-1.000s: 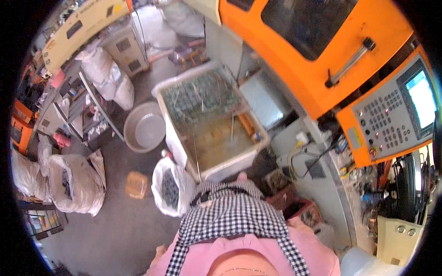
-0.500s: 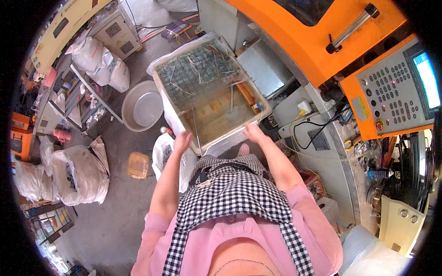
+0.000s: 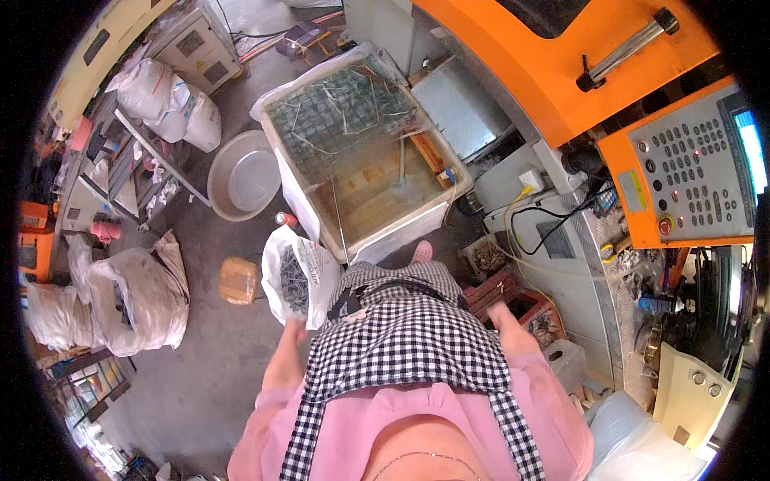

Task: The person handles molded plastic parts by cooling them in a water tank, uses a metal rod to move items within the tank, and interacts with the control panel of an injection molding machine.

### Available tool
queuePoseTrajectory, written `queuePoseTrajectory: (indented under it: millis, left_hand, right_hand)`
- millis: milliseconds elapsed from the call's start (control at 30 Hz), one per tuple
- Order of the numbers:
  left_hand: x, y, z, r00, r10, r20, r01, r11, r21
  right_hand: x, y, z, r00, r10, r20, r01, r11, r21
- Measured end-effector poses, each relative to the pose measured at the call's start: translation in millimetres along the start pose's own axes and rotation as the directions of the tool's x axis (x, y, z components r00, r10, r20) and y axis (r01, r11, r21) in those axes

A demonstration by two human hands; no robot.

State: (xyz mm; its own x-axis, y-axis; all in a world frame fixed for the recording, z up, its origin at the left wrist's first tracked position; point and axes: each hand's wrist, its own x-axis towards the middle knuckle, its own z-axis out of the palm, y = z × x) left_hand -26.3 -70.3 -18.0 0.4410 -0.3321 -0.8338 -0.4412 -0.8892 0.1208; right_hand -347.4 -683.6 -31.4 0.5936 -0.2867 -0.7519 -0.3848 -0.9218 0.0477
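Person in a checked apron (image 3: 409,337) stands at a plastic-lined bin (image 3: 361,152).
Left hand (image 3: 295,327) touches a white sack (image 3: 295,276) of dark parts; right hand (image 3: 504,314) hangs near a red crate (image 3: 513,297).

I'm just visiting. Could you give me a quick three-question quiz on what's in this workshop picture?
1. True or false: the round metal basin sits on the floor left of the white box.
2. What fills the white bag by the left hand? A dark small pieces, B oranges, C water.
3. Fill in: the keypad panel at the right is coloured ___.
Key: 1 true; 2 A; 3 orange.
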Motion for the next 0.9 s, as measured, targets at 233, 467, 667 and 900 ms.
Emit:
queuePoseTrajectory:
  millis: [233,467,667,900]
  left_hand:
    - [-147.6,-19.1,108.1,0.741,-0.425,0.520,0.576,0.004,-0.818]
    - [-11.1,46.5,-49.6,0.962,-0.273,0.008,-0.025,-0.118,-0.993]
    - [37.5,123.4,-187.7,0.845,-0.085,-0.528,-0.474,0.337,-0.813]
    - [100.0,54.1,-112.6,0.886,-0.006,-0.463,-0.405,0.473,-0.782]
  right_hand:
    - [-83.1,10.7,32.8,0.943,0.163,0.288,-0.220,0.959,0.177]
    - [59.7,-72.5,-130.1,0.950,0.135,-0.281,0.054,0.817,0.574]
    - [70.7,-158.5,-265.7,0.860,-0.063,-0.507,0.376,0.749,0.545]
    - [87.8,-120.0,-213.4,0.850,-0.084,-0.520,0.327,0.858,0.397]
